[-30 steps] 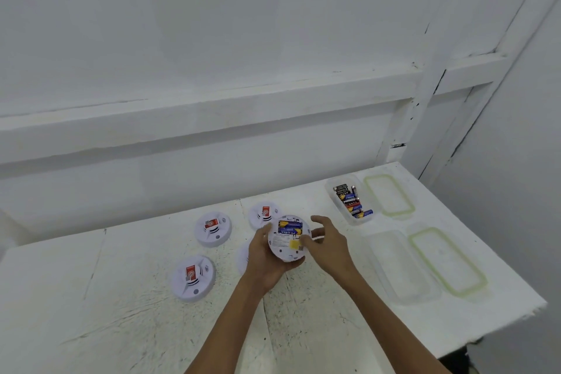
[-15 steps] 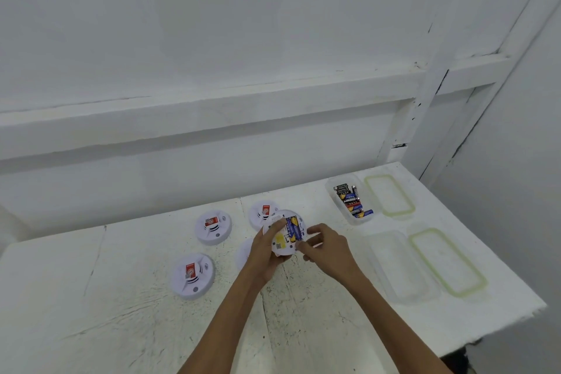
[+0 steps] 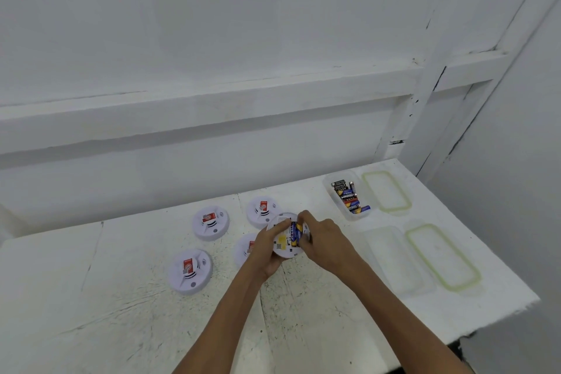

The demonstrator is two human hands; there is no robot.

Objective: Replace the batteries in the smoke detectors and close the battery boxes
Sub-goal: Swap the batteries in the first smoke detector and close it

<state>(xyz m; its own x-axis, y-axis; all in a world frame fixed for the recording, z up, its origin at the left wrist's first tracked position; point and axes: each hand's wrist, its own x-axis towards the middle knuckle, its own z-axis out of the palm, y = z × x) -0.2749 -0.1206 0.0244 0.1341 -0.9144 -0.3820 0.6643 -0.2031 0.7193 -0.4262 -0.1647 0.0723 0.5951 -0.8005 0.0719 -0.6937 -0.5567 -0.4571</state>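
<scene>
White smoke detectors (image 3: 211,223) carry red stickers (image 3: 209,217). The held detector (image 3: 284,249) shows blue-and-yellow batteries (image 3: 294,232); the lids (image 3: 386,190) have pale green rims, the white surface (image 3: 121,313) dark flecks.

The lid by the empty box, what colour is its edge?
Pale green, on the lid; head view.

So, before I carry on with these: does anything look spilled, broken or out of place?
Nothing stands out. The batteries sit inside their box, both lids lie flat on the table, and the held detector is simply open.
</scene>
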